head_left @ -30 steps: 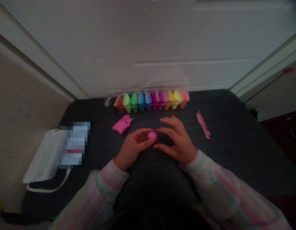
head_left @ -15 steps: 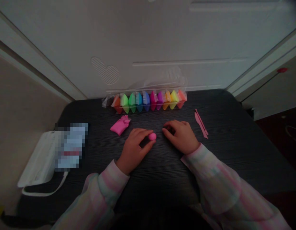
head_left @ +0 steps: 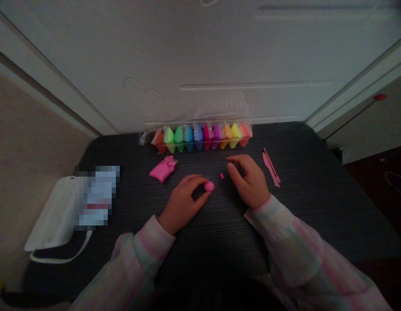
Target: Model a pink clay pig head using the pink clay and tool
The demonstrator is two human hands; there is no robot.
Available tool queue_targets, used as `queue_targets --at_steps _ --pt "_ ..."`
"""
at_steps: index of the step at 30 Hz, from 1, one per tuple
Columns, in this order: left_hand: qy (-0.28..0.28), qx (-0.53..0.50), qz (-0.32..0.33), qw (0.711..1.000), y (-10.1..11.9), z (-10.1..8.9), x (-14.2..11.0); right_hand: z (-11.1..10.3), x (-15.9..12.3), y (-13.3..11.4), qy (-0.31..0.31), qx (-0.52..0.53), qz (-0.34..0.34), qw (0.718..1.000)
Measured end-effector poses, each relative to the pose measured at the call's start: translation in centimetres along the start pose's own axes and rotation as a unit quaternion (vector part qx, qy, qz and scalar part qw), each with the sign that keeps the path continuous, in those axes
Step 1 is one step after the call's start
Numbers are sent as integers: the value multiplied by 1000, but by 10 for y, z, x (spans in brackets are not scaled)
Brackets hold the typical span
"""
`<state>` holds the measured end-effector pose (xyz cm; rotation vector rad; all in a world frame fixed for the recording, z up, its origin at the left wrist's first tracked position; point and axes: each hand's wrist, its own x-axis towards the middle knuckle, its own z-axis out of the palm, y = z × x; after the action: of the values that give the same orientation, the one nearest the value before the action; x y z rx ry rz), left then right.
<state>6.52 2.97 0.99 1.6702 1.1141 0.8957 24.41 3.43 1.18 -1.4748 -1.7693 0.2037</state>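
Observation:
A small pink clay ball (head_left: 209, 186) is pinched between the thumb and fingers of my left hand (head_left: 181, 201), just above or on the dark table. Right of the ball, a tiny pink piece of clay (head_left: 221, 176) lies loose on the tabletop. My right hand (head_left: 250, 181) rests beside that piece, thumb and index finger apart and nothing visible between them. Its other fingers are partly hidden under the palm. Up and left of my left hand lies an opened pink clay packet (head_left: 162, 170). Two pink modelling tools (head_left: 271, 168) lie to the right of my right hand.
A clear tray of clay packets (head_left: 198, 140) in several colours stands along the table's back edge, against a white panelled door (head_left: 220, 52). At the left lie a white power bank (head_left: 53, 214) with a cable and a blurred-out phone (head_left: 98, 196).
My right hand has shifted slightly right and its thumb and index finger have parted. The tiny pink piece now shows on the table. The ball in my left hand has moved slightly right.

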Motion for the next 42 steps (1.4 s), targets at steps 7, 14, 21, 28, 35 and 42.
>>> queue_targets --at_steps 7,14,21,28,35,42 --pt "-33 -47 26 998 -1 1 2 -7 1 -1 104 37 -41 993" --pt "-86 -7 84 993 -6 -1 2 -64 21 7 415 184 39 890" --pt "-116 53 142 982 -9 -1 -1 -184 33 2 264 259 -33 929" --pt "-71 52 155 984 -9 -11 2 -36 14 -54 -99 60 -123 986" --pt "296 70 60 951 -16 -41 13 18 -26 -48 -291 -180 -251 906" --pt "179 400 87 895 -30 -62 24 29 -42 -79 -337 -144 -292 883"
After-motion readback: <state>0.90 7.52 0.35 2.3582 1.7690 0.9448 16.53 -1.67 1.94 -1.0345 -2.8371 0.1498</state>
